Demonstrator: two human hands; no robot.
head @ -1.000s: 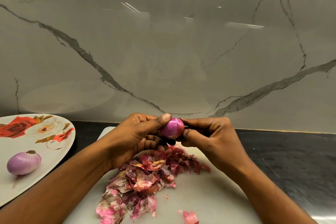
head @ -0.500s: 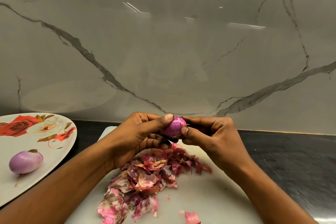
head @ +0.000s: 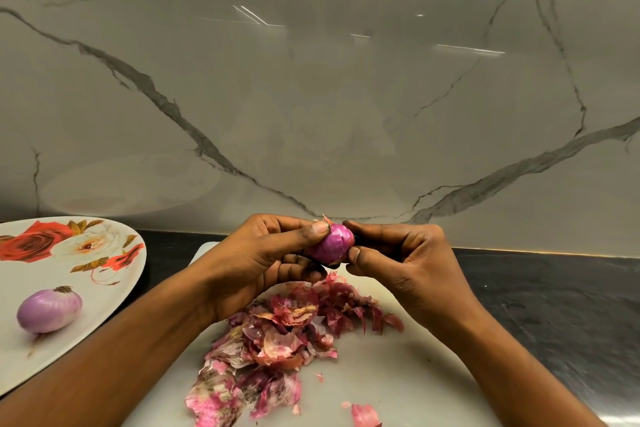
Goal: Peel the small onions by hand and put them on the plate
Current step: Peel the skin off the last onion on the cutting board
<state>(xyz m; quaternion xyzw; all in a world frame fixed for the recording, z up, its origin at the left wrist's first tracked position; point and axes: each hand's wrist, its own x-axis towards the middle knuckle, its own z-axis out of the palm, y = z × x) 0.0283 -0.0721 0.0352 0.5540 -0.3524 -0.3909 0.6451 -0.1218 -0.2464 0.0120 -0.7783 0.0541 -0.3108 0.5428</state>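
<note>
We see a white board (head: 415, 374) on the dark counter, a flowered plate (head: 20, 274) to its left, and a heap of pink skins (head: 277, 340) on the board. Above the heap, the left hand (head: 263, 260) and right hand (head: 408, 263) both pinch a small onion (head: 330, 243), its axis roughly upright (papery tip on top). A peeled onion (head: 49, 310) lies sideways on the plate, its root end pointing right and away.

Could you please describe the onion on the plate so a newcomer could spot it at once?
Start at the flowered plate at the left edge of the dark counter. On its white part, below the printed roses, lies one pale lilac onion. Unlike the brighter pink onion held above the heap of skins, it lies alone, untouched.
</note>
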